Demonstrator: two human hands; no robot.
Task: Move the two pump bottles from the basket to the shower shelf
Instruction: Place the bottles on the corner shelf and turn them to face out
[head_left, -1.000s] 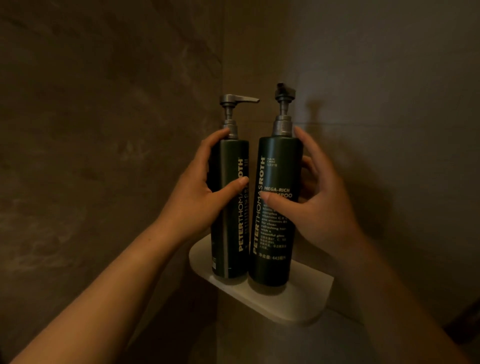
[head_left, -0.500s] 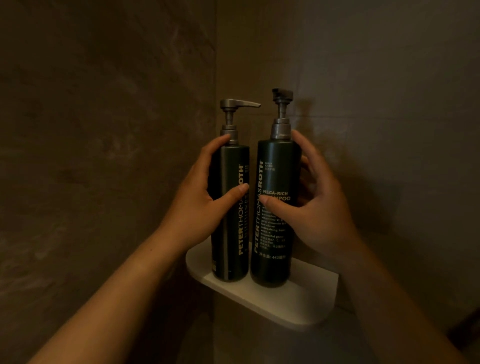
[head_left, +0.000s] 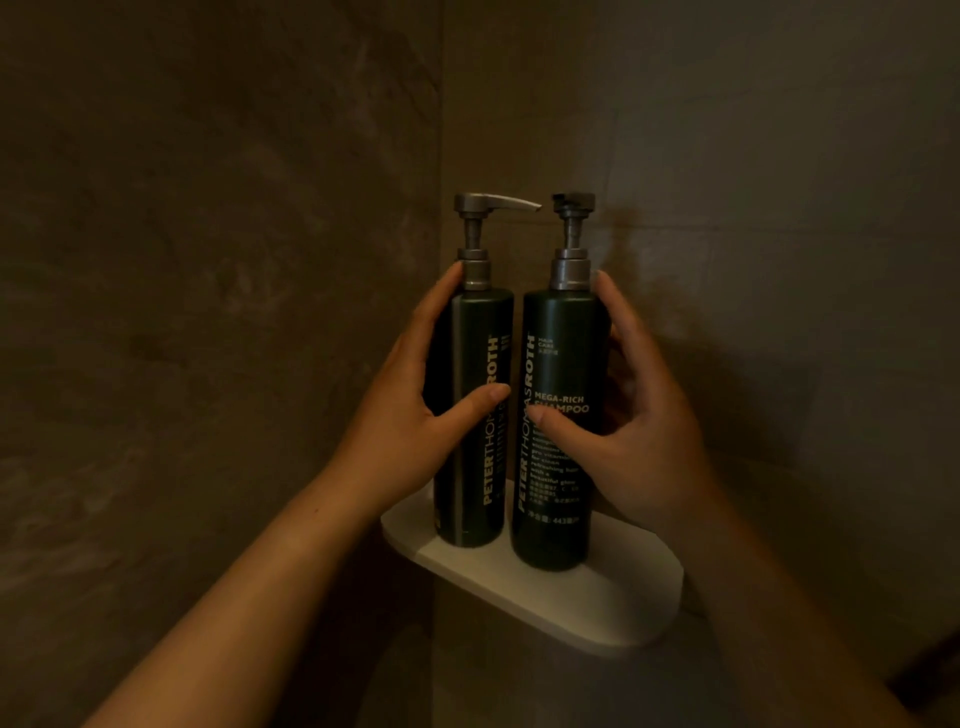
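Note:
Two dark green pump bottles stand upright side by side on a white corner shelf in the shower. My left hand wraps the left bottle, thumb across its front and fingers up by the neck. My right hand wraps the right bottle, thumb on its label. Both bottle bases rest on the shelf. The left pump spout points right toward the other pump head. The basket is out of view.
Dark stone-look tiled walls meet in a corner just behind the bottles. The shelf has bare room to the right of the bottles. The light is dim.
Both hands stay on the bottles. The right bottle has been turned slightly and its pump head now faces me more squarely. The view has shifted a little.

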